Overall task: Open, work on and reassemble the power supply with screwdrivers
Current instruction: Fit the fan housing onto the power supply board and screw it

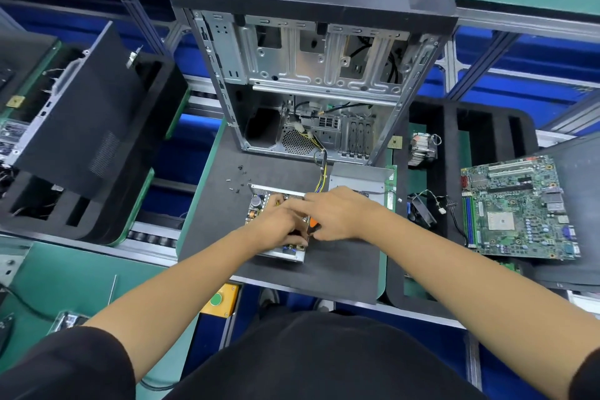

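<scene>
The opened power supply (259,204) lies on the dark mat (207,230), its circuit board and capacitors exposed. Its grey metal cover (357,177) sits just behind it, by the yellow and black cable bundle (319,172). My left hand (279,224) rests on the board with fingers curled over the components. My right hand (337,214) reaches across it and holds a screwdriver with an orange and black handle (313,224), mostly hidden under the palm. The tip is out of sight between my hands.
Several loose screws (238,180) lie on the mat behind the unit. An open PC tower case (311,81) stands at the back. To the right are a motherboard (519,208), a small fan (422,209) and a heatsink (422,148). Black foam trays sit left.
</scene>
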The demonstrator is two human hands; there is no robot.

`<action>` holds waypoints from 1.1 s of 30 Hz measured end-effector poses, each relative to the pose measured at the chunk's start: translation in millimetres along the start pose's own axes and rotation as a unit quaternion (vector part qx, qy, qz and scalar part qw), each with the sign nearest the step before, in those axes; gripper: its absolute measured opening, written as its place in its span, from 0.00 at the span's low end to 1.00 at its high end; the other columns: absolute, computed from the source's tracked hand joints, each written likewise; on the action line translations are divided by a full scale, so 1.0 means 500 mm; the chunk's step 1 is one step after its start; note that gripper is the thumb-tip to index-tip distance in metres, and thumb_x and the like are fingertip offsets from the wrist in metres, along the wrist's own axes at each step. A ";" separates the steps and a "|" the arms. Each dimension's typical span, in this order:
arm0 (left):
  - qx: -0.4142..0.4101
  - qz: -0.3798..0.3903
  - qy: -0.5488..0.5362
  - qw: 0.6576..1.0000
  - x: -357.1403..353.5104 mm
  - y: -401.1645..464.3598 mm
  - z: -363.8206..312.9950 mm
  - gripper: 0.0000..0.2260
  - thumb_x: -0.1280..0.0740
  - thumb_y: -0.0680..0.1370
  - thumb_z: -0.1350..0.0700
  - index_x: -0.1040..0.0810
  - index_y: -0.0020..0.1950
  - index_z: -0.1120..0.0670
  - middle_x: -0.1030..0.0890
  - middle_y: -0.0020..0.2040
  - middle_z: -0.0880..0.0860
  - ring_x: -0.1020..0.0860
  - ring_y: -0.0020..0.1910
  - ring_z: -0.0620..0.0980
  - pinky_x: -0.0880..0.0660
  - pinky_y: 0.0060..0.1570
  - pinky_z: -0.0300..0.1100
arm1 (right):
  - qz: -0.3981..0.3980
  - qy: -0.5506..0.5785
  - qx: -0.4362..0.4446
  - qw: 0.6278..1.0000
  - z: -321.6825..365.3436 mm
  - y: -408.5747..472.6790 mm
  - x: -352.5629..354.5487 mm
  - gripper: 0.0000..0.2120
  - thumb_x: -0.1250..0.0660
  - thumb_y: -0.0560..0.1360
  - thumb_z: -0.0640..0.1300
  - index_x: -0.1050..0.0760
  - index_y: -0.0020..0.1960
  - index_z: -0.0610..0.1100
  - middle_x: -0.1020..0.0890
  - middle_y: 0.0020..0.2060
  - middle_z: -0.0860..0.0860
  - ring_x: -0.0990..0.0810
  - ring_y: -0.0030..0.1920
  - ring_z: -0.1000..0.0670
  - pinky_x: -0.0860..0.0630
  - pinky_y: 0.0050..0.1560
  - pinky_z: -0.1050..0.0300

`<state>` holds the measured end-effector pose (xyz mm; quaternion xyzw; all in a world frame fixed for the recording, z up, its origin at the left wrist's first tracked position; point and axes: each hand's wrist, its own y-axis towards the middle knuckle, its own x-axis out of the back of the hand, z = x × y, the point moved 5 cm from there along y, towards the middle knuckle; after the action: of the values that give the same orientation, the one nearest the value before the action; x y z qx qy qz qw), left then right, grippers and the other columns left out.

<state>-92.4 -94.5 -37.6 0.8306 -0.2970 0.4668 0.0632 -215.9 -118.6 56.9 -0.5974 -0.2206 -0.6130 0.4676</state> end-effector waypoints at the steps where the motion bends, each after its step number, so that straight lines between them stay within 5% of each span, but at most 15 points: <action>1: 0.038 0.010 -0.050 0.998 0.000 -0.001 0.007 0.12 0.24 0.75 0.45 0.17 0.51 0.51 0.26 0.40 0.32 0.38 0.51 0.33 0.43 0.57 0.42 | 0.007 -0.020 0.031 0.999 0.004 0.002 0.004 0.21 0.34 0.73 0.48 0.33 0.66 0.52 0.23 0.50 0.52 0.22 0.43 0.44 0.41 0.32 0.54; 5: -0.014 0.013 0.048 0.999 0.007 -0.009 -0.008 0.14 0.27 0.76 0.41 0.17 0.50 0.51 0.26 0.51 0.48 0.39 0.54 0.45 0.45 0.57 0.43 | 0.034 -0.009 0.078 0.996 0.018 0.007 0.011 0.11 0.32 0.76 0.44 0.31 0.56 0.48 0.22 0.50 0.51 0.22 0.43 0.43 0.36 0.34 0.52; 15: -0.014 0.050 0.081 0.995 0.014 -0.010 -0.017 0.12 0.33 0.79 0.37 0.18 0.46 0.44 0.20 0.45 0.39 0.33 0.56 0.44 0.43 0.59 0.48 | -0.006 -0.080 -0.029 0.996 0.008 0.010 -0.002 0.20 0.39 0.78 0.54 0.33 0.68 0.52 0.18 0.43 0.45 0.19 0.41 0.40 0.38 0.33 0.52; 20: 0.001 0.039 0.031 0.999 0.017 -0.014 -0.010 0.13 0.31 0.80 0.43 0.16 0.57 0.51 0.22 0.64 0.51 0.33 0.66 0.51 0.46 0.64 0.39 | 0.011 -0.042 0.081 0.996 0.030 0.006 0.018 0.15 0.35 0.74 0.45 0.29 0.61 0.48 0.24 0.57 0.50 0.28 0.37 0.45 0.46 0.28 0.56; 24: -0.018 0.028 0.074 0.997 0.019 -0.015 -0.019 0.11 0.31 0.80 0.42 0.20 0.51 0.50 0.27 0.54 0.50 0.33 0.58 0.54 0.44 0.62 0.44 | 0.029 -0.061 0.091 0.993 0.040 0.012 0.006 0.10 0.35 0.78 0.48 0.31 0.57 0.48 0.21 0.51 0.50 0.20 0.44 0.43 0.41 0.30 0.54; 28: -0.017 -0.004 0.037 0.999 0.032 -0.020 -0.024 0.11 0.28 0.78 0.42 0.19 0.44 0.48 0.27 0.47 0.45 0.44 0.51 0.44 0.44 0.57 0.43 | 0.009 0.007 -0.026 1.000 0.028 0.012 -0.009 0.13 0.37 0.78 0.49 0.32 0.62 0.49 0.18 0.43 0.45 0.19 0.43 0.40 0.39 0.34 0.52; 31: -0.017 0.028 0.061 0.998 0.025 -0.022 -0.023 0.13 0.33 0.80 0.39 0.17 0.47 0.48 0.21 0.47 0.40 0.37 0.54 0.39 0.42 0.64 0.48 | 0.032 0.072 -0.071 0.994 0.025 0.004 -0.011 0.18 0.37 0.76 0.51 0.37 0.63 0.56 0.21 0.39 0.50 0.19 0.44 0.41 0.35 0.37 0.52; 33: 0.002 0.034 0.033 0.999 0.022 -0.019 -0.020 0.12 0.31 0.80 0.42 0.16 0.50 0.49 0.21 0.49 0.40 0.36 0.57 0.43 0.44 0.67 0.45 | 0.022 0.001 -0.026 0.999 0.025 0.006 0.005 0.20 0.37 0.75 0.52 0.36 0.65 0.53 0.21 0.44 0.50 0.21 0.41 0.42 0.37 0.33 0.53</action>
<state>-90.5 -87.4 -21.6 0.8042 -0.3223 0.4963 0.0556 -206.7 -110.5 60.8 -0.6134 -0.1911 -0.6085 0.4657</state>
